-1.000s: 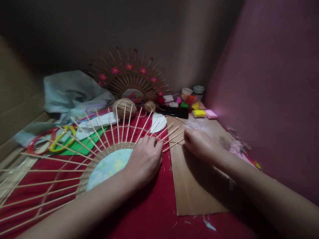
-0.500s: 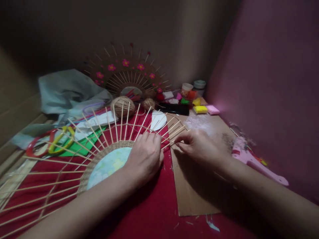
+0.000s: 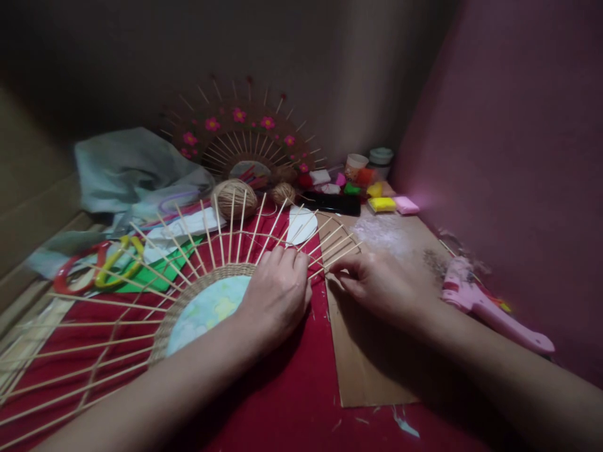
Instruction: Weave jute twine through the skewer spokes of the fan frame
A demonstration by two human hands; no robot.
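A sunburst piece of wooden sticks lies on the red cloth, its pale round centre ringed with wound jute. My left hand lies on the ring's right side, fingers curled down among the sticks. My right hand is just right of it over the cardboard sheet, fingertips pinched at the stick ends, apparently on thin jute twine that I cannot see clearly. Two balls of jute twine sit behind the sticks.
A finished stick sunburst with pink flowers leans on the back wall. Red and yellow scissors, green paper and a grey bag lie left. A pink glue gun lies right. Coloured clay blocks and small jars stand at the back.
My right hand has moved left, from past the stick tips to the stick ends beside my left hand. The view shifted, bringing the glue gun into sight.
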